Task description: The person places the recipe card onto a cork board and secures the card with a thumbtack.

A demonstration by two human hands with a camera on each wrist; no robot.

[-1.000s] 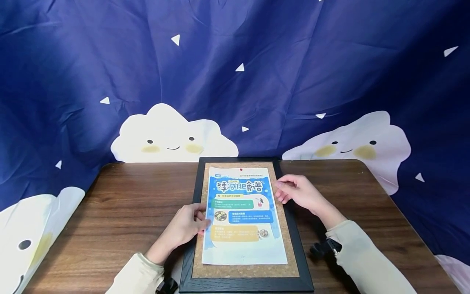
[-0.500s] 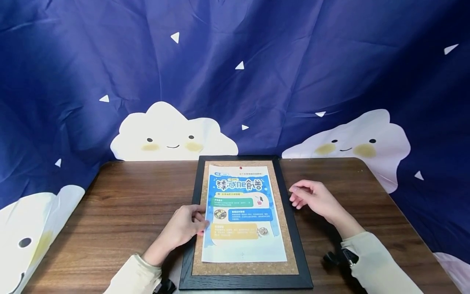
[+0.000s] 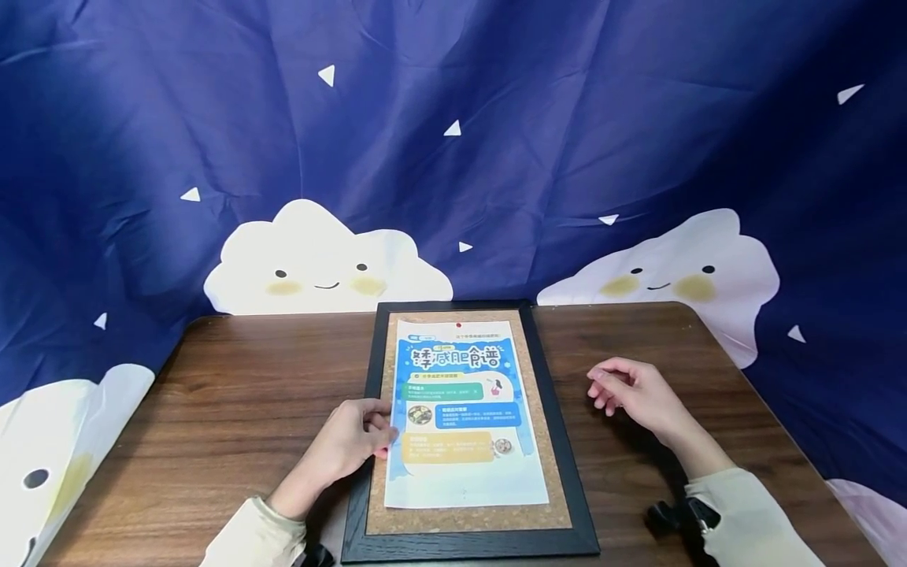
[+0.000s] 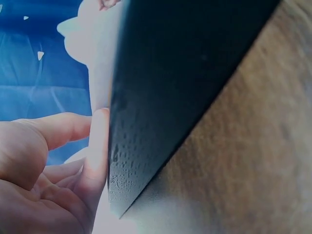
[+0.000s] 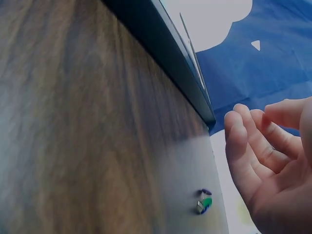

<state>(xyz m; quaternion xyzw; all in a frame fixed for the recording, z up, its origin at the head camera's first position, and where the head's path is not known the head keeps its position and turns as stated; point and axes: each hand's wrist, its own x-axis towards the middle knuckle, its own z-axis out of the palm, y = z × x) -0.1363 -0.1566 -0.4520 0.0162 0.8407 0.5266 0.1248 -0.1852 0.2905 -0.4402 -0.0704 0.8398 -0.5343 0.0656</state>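
Note:
A printed poster sheet [image 3: 453, 484] with a blue heading lies on a black-framed cork board [image 3: 524, 516]. One red pushpin [image 3: 458, 324] sits at the middle of its top edge. At the left side, my left hand [image 3: 347, 437] pinches the sheet's edge, thumb on top; its lower fingers rest along the black frame [image 4: 161, 73], and the exact contact is partly hidden. My right hand [image 3: 641, 394] hovers over the table right of the board, fingers loosely bent, holding nothing visible. Below it in the right wrist view lie several small coloured pushpins [image 5: 204, 201].
The board stands on a brown wooden table [image 3: 269, 378]. A dark blue cloth [image 3: 453, 181] with white clouds hangs behind. Black wrist straps [image 3: 690, 516] sit at the cuffs.
My right hand has left the sheet's right edge and moved right and slightly nearer, off the board and over the table. My left hand stays at the sheet's left edge.

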